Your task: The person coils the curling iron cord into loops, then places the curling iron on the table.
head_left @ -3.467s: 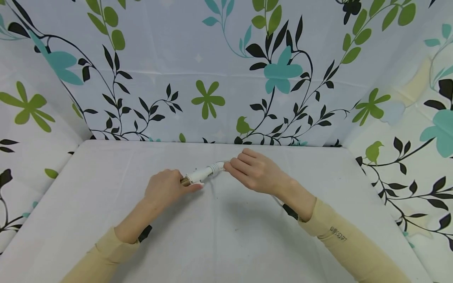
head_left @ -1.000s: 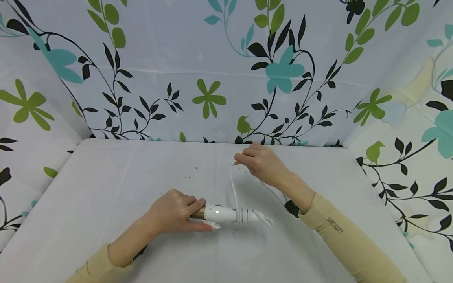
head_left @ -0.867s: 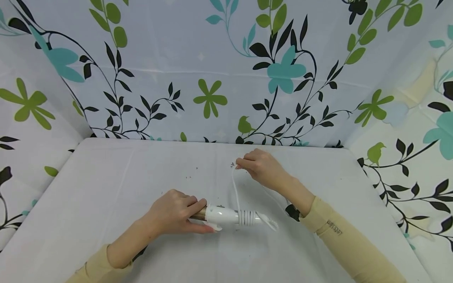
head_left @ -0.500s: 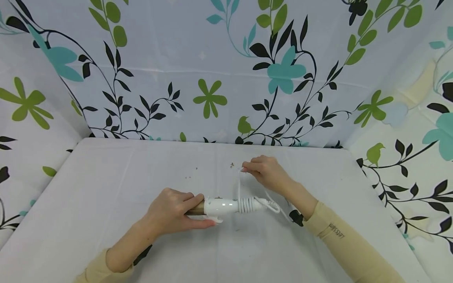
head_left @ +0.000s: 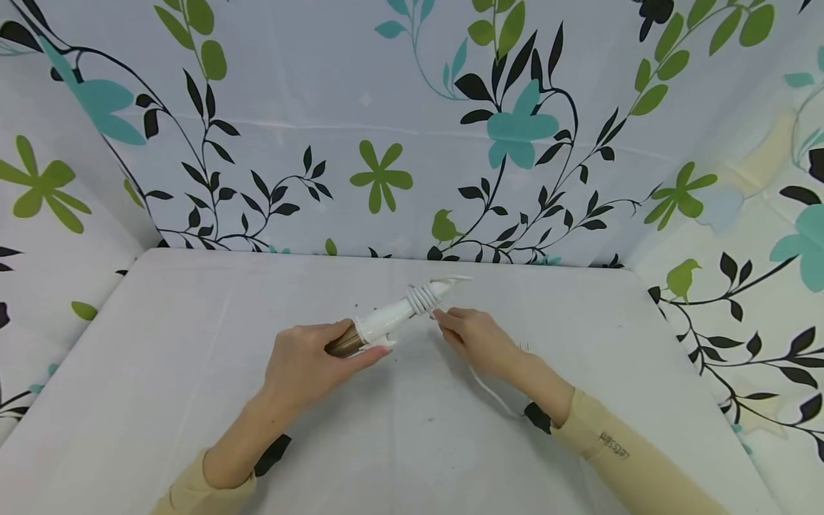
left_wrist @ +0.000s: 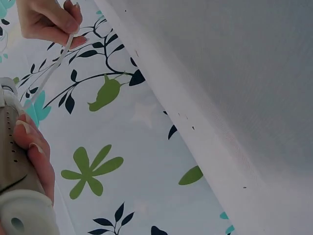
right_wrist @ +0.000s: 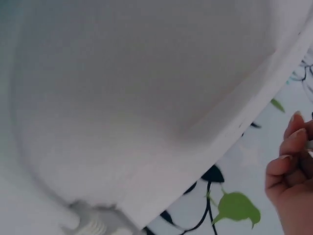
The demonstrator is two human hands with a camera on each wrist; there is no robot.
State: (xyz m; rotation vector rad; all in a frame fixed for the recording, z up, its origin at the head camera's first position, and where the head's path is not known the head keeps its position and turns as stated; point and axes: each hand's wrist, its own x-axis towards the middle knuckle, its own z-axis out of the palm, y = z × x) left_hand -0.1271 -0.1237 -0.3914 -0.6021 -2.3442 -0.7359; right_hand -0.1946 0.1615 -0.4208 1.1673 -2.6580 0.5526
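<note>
A curling iron with a white handle [head_left: 386,320] and a gold-brown barrel [head_left: 346,342] is tilted up to the right above the table. My left hand [head_left: 302,365] grips it by the barrel, thumb along the near side. Small holes run along the barrel [left_wrist: 11,132] in the left wrist view. Several turns of white cord [head_left: 421,299] circle the handle. Just below them my right hand [head_left: 479,343] pinches the cord, whose loose length hangs back toward the wrist. The taut cord [left_wrist: 51,71] joins iron and right hand [left_wrist: 49,22] in the left wrist view.
The white table [head_left: 193,386] ends at a back edge before a patterned cloth [head_left: 290,86]. Small dark specks lie on the cloth surface near the iron. Each wrist carries a black strap piece [head_left: 273,454]. A blurred pale ribbed part [right_wrist: 93,223] shows low in the right wrist view.
Half a second ago the iron lay level; its handle end now points up and away. My right hand has come down from above the cord to beside the handle.
</note>
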